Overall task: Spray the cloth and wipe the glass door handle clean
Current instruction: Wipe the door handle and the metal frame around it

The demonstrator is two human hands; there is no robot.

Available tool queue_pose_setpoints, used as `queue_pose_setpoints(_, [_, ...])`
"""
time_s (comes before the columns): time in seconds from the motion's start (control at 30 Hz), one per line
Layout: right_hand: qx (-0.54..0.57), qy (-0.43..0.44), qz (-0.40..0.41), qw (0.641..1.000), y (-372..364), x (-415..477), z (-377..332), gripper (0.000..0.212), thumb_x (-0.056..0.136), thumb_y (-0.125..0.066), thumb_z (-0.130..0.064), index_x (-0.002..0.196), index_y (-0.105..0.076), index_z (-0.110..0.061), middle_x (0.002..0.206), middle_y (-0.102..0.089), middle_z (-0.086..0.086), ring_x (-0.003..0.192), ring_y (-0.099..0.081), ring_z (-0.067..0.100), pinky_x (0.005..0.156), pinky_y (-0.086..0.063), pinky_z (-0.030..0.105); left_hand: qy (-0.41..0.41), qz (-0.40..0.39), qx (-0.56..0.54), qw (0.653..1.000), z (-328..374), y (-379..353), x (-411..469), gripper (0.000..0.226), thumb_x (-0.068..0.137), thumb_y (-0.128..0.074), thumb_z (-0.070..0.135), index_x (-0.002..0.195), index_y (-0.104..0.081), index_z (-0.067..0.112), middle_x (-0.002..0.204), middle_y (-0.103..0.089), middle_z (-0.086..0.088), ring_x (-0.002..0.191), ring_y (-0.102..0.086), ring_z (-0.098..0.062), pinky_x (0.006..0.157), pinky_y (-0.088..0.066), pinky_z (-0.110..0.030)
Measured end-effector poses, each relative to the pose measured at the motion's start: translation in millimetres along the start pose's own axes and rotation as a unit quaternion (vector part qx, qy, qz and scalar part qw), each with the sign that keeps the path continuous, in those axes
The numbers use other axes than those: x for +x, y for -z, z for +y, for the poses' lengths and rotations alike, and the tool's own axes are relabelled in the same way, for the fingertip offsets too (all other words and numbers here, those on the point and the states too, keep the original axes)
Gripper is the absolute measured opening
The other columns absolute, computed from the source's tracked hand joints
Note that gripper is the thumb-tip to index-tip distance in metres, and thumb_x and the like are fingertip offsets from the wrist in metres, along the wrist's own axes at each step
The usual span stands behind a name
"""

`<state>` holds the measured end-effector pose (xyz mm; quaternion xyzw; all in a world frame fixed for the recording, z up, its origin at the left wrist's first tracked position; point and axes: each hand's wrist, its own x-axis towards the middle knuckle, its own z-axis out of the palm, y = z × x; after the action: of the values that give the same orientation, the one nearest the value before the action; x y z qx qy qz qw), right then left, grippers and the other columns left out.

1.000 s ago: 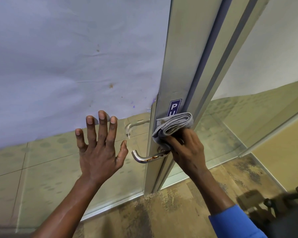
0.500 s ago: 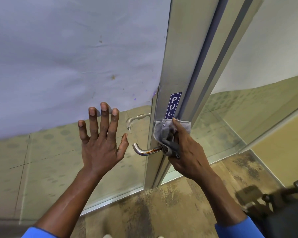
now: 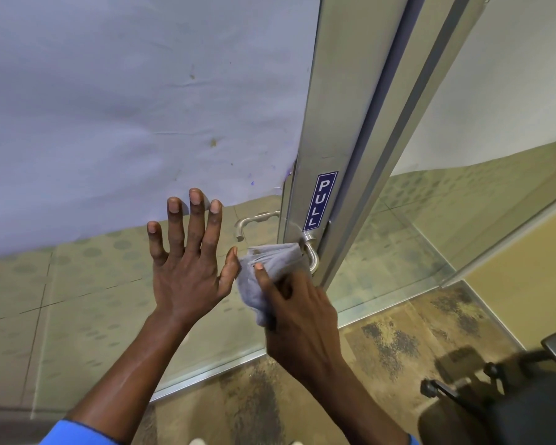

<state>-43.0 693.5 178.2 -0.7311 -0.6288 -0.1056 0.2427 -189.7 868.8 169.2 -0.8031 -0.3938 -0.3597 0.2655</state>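
A metal lever handle sticks out from the aluminium door frame, just under a blue PULL sticker. My right hand grips a grey cloth wrapped over the handle's lever, so only the handle's base and bend show. My left hand lies flat with spread fingers against the glass door. A second handle shows through the glass on the far side.
Paper covers the upper glass. A fixed glass panel stands right of the frame. Worn brown floor lies below. A dark office chair with an armrest sits at the bottom right.
My right hand has slid the cloth from the frame by the PULL sticker down and left along the lever. My left hand stays pressed on the glass.
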Motion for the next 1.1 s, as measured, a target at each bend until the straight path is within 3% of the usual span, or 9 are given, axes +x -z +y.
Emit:
queue_pose_setpoints(0.13, [-0.032,-0.083,0.019,0.996,7.0,-1.4,29.3,0.082,0.081,-0.089,-0.034,0.155,-0.055,-0.044,0.116,-0.049,0.007,0.094,-0.052,0.022,0.059,-0.049,0.030,-0.004,0.002,0.005,1.000,-1.1,-0.7,-0.8,0.106,0.106,-0.058,0.054,0.184,0.002,0.016,0.192,0.018,-0.009,0.178,0.022,-0.032,0.141,0.021,-0.051])
queue_pose_setpoints(0.27, [0.004,-0.179,-0.001,0.984,2.5,2.2,42.4,0.093,0.075,-0.092,-0.010,0.156,-0.056,-0.038,0.138,-0.048,0.018,0.121,-0.052,0.035,0.058,-0.061,0.038,-0.008,0.003,0.007,1.000,-1.8,-0.7,-0.2,0.104,0.108,-0.058,0.055,0.184,0.002,0.015,0.192,0.018,-0.009,0.178,0.022,-0.032,0.141,0.021,-0.052])
queue_pose_setpoints(0.43, [0.255,-0.283,0.031,0.924,-14.2,1.1,44.1,0.082,0.092,-0.077,-0.001,0.157,-0.042,-0.038,0.145,-0.050,0.002,0.115,-0.066,0.029,0.077,-0.065,0.041,-0.007,0.001,0.010,1.000,-1.0,0.6,0.8,0.105,0.108,-0.057,0.055,0.183,0.005,0.016,0.191,0.021,-0.009,0.177,0.024,-0.031,0.140,0.023,-0.051])
queue_pose_setpoints(0.5, [0.464,-0.385,0.036,0.797,-16.4,1.1,39.3,0.077,0.094,-0.064,0.011,0.142,-0.047,-0.047,0.133,-0.063,-0.008,0.120,-0.069,0.029,0.088,-0.068,0.050,-0.007,0.001,0.011,1.000,-0.6,0.9,0.8,0.105,0.109,-0.057,0.054,0.183,0.006,0.016,0.191,0.022,-0.009,0.177,0.025,-0.031,0.140,0.023,-0.051])
queue_pose_setpoints(0.6, [0.669,-0.507,0.051,0.541,-24.3,0.5,28.1,0.062,0.087,-0.051,0.027,0.129,-0.060,-0.019,0.128,-0.068,0.012,0.121,-0.068,0.046,0.092,-0.061,0.075,-0.006,-0.001,0.010,1.000,0.1,1.9,0.7,0.105,0.109,-0.057,0.054,0.183,0.005,0.016,0.191,0.022,-0.009,0.177,0.024,-0.032,0.140,0.023,-0.051])
queue_pose_setpoints(0.77, [0.774,-0.509,0.018,0.377,-28.3,-7.2,-0.6,0.059,0.085,-0.045,0.028,0.137,-0.056,0.001,0.146,-0.058,0.037,0.125,-0.061,0.065,0.077,-0.065,0.068,-0.006,-0.002,0.011,1.000,-0.2,1.6,1.1,0.107,0.107,-0.058,0.055,0.183,0.006,0.015,0.191,0.023,-0.009,0.177,0.026,-0.031,0.140,0.023,-0.051])
queue_pose_setpoints(0.87, [0.778,-0.508,0.007,0.370,-26.5,-11.3,1.5,0.063,0.080,-0.049,0.029,0.137,-0.057,0.003,0.145,-0.059,0.037,0.133,-0.057,0.065,0.093,-0.057,0.079,-0.006,-0.004,0.012,1.000,-0.1,1.9,1.2,0.108,0.107,-0.059,0.055,0.183,0.006,0.015,0.191,0.023,-0.009,0.177,0.026,-0.031,0.140,0.023,-0.051])
queue_pose_setpoints(0.97, [0.767,-0.503,0.025,0.397,-22.3,-8.1,17.7,0.060,0.071,-0.052,0.026,0.125,-0.064,0.003,0.120,-0.071,0.030,0.104,-0.076,0.051,0.074,-0.064,0.068,-0.010,-0.001,0.014,1.000,-0.2,1.8,1.0,0.107,0.107,-0.058,0.055,0.183,0.006,0.015,0.191,0.023,-0.009,0.177,0.025,-0.031,0.140,0.023,-0.051])
queue_pose_setpoints(1.1, [0.683,-0.522,0.060,0.508,-14.6,1.6,41.3,0.053,0.077,-0.050,0.029,0.114,-0.067,-0.005,0.107,-0.075,0.017,0.114,-0.070,0.052,0.088,-0.062,0.074,-0.010,-0.001,0.014,1.000,-1.1,2.0,0.6,0.106,0.108,-0.058,0.054,0.183,0.006,0.015,0.191,0.022,-0.009,0.177,0.025,-0.031,0.140,0.023,-0.051])
